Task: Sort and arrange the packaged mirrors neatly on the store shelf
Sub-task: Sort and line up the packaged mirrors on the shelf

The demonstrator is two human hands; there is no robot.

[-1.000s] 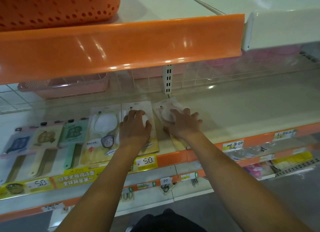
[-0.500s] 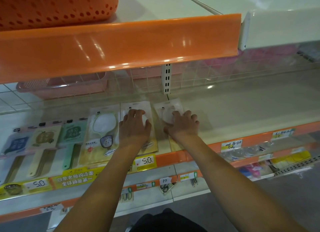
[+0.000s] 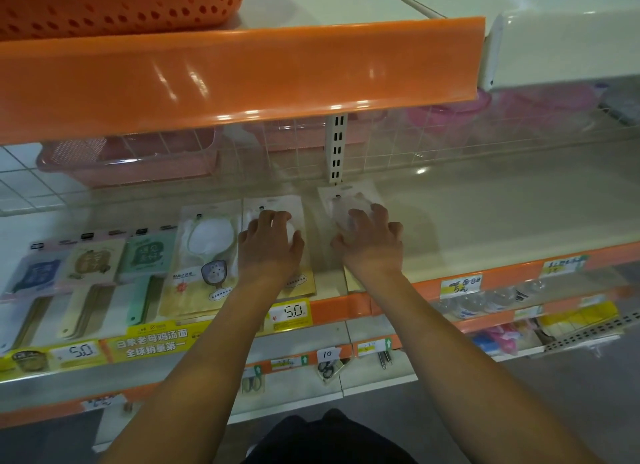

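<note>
Under the glossy orange lip of the upper shelf (image 3: 242, 72), the long cream store shelf (image 3: 485, 228) runs from nine o'clock to three o'clock, bare toward three and carrying a row of flat packaged mirrors from the middle out to nine. At roughly ten o'clock of the left hand lies a pale yellow carded pack with a white oval mirror (image 3: 204, 255), squared to the shelf front. The left hand (image 3: 268, 245) rests palm-down, fingers loosely bent, on the matching cream pack (image 3: 298, 207) beside it. Just toward three, with a gap between, the right hand (image 3: 369, 243) presses with spread, slightly curled fingers on a clear-fronted cream pack (image 3: 341, 195) that sits a little farther back and seems slightly turned. To do this step well, I would slide that pack flat toward nine and forward until its edges line up with its neighbour, keeping the left pack pinned so it does not shift.
</note>
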